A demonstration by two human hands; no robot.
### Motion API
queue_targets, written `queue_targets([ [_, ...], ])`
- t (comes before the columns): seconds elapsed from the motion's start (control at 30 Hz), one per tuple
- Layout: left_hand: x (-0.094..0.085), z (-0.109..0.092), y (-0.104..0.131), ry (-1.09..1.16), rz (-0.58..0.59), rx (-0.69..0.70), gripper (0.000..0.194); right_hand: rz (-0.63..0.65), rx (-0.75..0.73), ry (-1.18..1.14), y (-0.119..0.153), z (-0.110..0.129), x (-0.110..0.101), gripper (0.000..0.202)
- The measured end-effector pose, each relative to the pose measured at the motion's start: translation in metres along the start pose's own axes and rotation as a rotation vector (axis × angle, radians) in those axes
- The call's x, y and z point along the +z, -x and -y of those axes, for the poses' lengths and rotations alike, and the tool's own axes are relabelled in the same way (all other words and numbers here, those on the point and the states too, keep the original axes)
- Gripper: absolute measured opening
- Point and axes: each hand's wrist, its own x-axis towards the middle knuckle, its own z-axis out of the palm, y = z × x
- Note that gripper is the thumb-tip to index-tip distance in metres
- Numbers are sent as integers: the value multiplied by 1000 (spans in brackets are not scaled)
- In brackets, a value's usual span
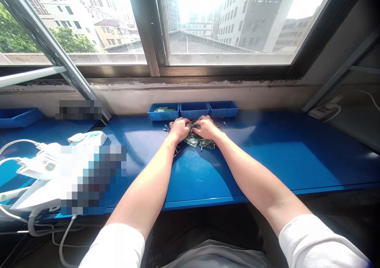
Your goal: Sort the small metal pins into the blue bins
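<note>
My left hand (179, 128) and my right hand (206, 128) are close together over a heap of small parts on a blue table (202, 181). Both have curled, closed fingers at the heap; what they grip is too small and hidden to name. Small green-tinted plastic packets (192, 141) lie just in front of the hands. Thin, dark, pin-like metal pieces (225, 125) are scattered around, some at the right and some beside my left wrist.
Behind the hands, three blue bins stand in a row: the left bin (164, 116) holds green packets, with a middle bin (194, 109) and right bin (223, 108) beside it. White power strips (89, 138) and cables crowd the left. A metal post (80, 78) rises at the left.
</note>
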Motion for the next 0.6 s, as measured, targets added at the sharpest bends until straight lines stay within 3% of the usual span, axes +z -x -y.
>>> queue_targets([
  [0.37,0,-2,1,-19,8,-15,28,-25,-85,-81,-4,-5,0,16],
  [0.6,-1,-3,2,-20,0,-11,27,-43,82,-6,-4,-1,-1,18],
])
